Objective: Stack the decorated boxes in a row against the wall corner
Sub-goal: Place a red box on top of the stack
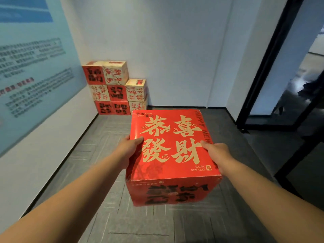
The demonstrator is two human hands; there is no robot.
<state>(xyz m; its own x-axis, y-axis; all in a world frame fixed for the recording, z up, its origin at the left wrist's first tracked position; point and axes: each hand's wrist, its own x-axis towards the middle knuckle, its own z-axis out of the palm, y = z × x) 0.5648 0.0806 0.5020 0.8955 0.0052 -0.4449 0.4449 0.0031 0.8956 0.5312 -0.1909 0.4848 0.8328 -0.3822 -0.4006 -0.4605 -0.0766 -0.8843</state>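
I held the red box (172, 148) in mid-air above the grey floor (108, 137). My left hand (128, 149) and right hand (218, 155) gripped its opposite sides, thumbs on top. The stack of boxes (114, 88) stood well ahead in the wall corner.

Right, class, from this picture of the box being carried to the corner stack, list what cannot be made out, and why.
Head view throughout.
1. Fingers of the left hand and right hand: hidden by the red box; only the thumbs show.
2. Corner stack: its lowest right box is partly covered by the red box.
3. Wall poster: text blurred, cut off by the left edge.
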